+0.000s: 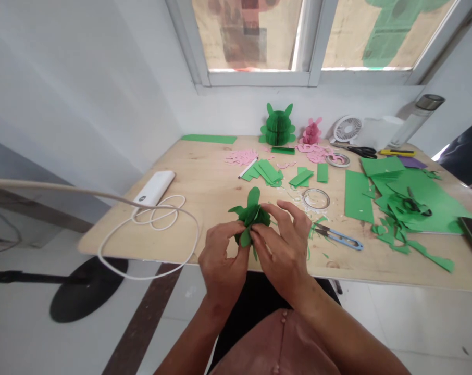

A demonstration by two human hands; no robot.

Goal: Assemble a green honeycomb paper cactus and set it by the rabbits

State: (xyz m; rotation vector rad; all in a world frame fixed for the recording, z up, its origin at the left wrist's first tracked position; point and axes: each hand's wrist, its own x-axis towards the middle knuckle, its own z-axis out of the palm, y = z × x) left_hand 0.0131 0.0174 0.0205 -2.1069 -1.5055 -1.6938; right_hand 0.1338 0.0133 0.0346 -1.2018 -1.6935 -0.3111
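A small green paper figure (253, 211) with rounded petal-like pieces is held just above the table's front edge. My left hand (224, 255) pinches it from the left between thumb and finger. From the other side my right hand (285, 239) grips it too, with thumb and index finger on its layers and the other fingers bent. Part of the figure is hidden behind my fingertips. Thread snips with blue handles (339, 237) lie to the right of my right hand. A roll of tape (316, 199) is beyond it.
Finished green (278, 127) and pink (311, 133) paper figures stand at the wall. Green sheets (359, 195), scraps and black scissors (415, 205) cover the right side. A white power bank (154, 188) with a looping cable (199, 234) lies left. A small fan (347, 128) stands behind.
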